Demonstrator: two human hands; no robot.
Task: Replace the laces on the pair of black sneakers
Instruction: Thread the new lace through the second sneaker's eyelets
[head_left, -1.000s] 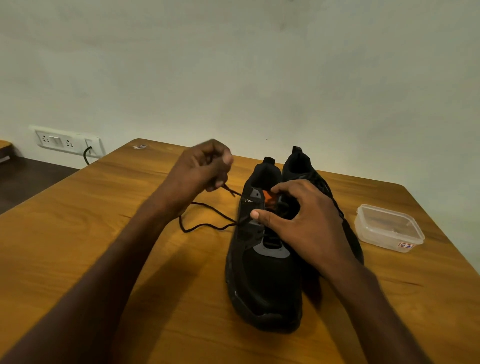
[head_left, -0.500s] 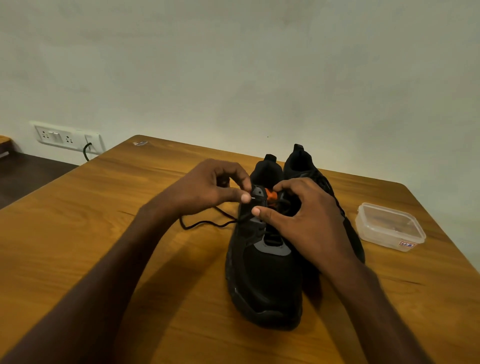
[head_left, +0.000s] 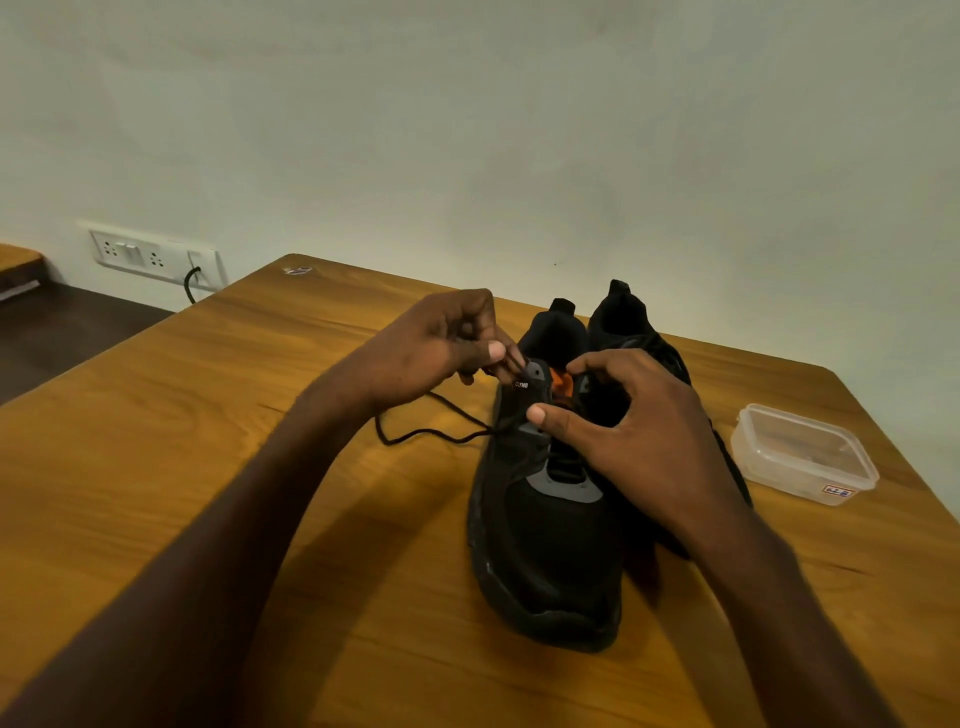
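Observation:
Two black sneakers stand side by side on the wooden table (head_left: 208, 467), toes toward me. The near left sneaker (head_left: 545, 545) has a grey eyelet panel and an orange tongue lining. The right sneaker (head_left: 628, 322) is mostly hidden behind my right hand. My left hand (head_left: 441, 348) pinches the end of a black lace (head_left: 415, 434) right at the top left eyelet. The lace loops loosely over the table to the sneaker's left side. My right hand (head_left: 639, 431) grips the left sneaker's upper, thumb on the left eyelet row, fingers curled over the tongue.
A clear plastic lidded box (head_left: 802, 454) sits at the right of the table, close to the sneakers. A wall socket strip (head_left: 150, 257) with a plugged cable is at the far left. The table's back edge meets the wall behind the shoes.
My left hand came down from a raised pull at the left and brought the lace end to the top eyelet. My right hand has stayed on the sneaker.

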